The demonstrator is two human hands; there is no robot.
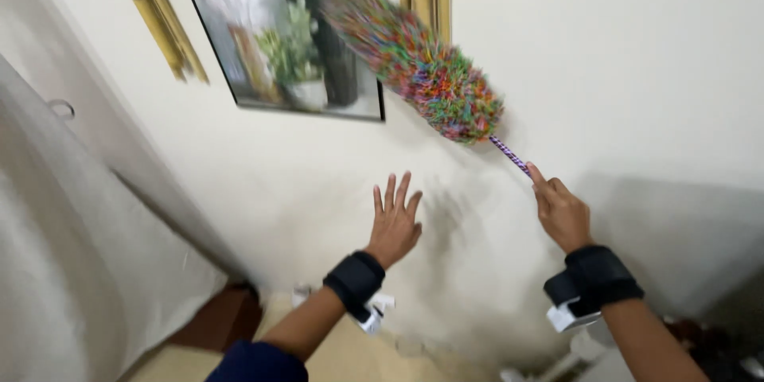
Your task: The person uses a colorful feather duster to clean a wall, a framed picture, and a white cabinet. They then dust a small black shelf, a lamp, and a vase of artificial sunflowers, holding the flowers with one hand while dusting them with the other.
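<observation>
Gripping multicolour duster handle with right hand, fingers curled, duster tip blurring over framed picture; left hand hovering, fingers spread.

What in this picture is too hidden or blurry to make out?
- Duster tip: motion-blurred in the head view.
- Its handle: the lower end is hidden inside the right hand.
- Picture on the wall: cut off by the top edge.
- Floor items: blurred, unidentifiable.

The duster has a fluffy, many-coloured head on a thin purple-striped handle. It slants up to the left, blurred, its tip over the picture's lower right corner.
</observation>
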